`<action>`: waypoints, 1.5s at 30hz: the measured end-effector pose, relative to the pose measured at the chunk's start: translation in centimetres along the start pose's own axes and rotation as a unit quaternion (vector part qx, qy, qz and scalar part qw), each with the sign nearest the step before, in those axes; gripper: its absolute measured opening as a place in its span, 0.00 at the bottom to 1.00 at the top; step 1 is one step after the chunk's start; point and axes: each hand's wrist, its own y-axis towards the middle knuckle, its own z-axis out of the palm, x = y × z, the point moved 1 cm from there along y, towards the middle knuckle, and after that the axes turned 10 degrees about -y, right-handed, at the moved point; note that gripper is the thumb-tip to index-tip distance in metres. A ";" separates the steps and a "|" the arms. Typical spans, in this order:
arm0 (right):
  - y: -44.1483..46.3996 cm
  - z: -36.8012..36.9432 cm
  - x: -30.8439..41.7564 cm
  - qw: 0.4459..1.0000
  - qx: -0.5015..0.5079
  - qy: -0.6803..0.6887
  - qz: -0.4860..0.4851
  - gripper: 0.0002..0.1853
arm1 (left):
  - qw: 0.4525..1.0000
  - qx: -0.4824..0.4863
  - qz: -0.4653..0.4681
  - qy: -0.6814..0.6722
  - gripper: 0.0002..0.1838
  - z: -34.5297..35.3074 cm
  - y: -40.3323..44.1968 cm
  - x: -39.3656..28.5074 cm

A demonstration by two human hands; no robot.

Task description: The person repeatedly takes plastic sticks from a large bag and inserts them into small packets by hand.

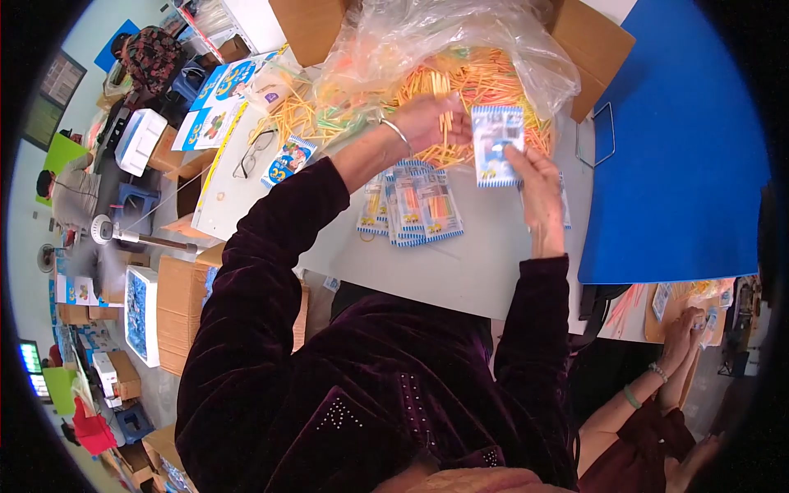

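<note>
My left hand [427, 125], with a bracelet at its wrist, holds a few yellow-orange sticks [445, 122] upright between its fingers. To its right, my right hand [536, 177] grips a blue-and-white packet [497, 146] by its right side. Behind both hands lies a large heap of thin yellow, orange and pink sticks [501, 74] under clear plastic [362, 49]. Several packets with coloured sticks inside [411, 201] lie overlapping on the white table [394, 275] below my hands. Another packet is partly hidden behind my right wrist.
Glasses [256, 154] and a blue packet [288, 160] lie at the left. A blue panel [674, 148] stands right. Cardboard boxes [182, 312] fill the left side. A co-worker's hands [682, 333] are at the lower right; other people are far left.
</note>
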 end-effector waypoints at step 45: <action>-3.1 -0.4 -2.1 0.985 0.127 0.109 0.040 0.09 | 0.949 0.122 0.104 0.272 0.21 4.7 -3.0 2.0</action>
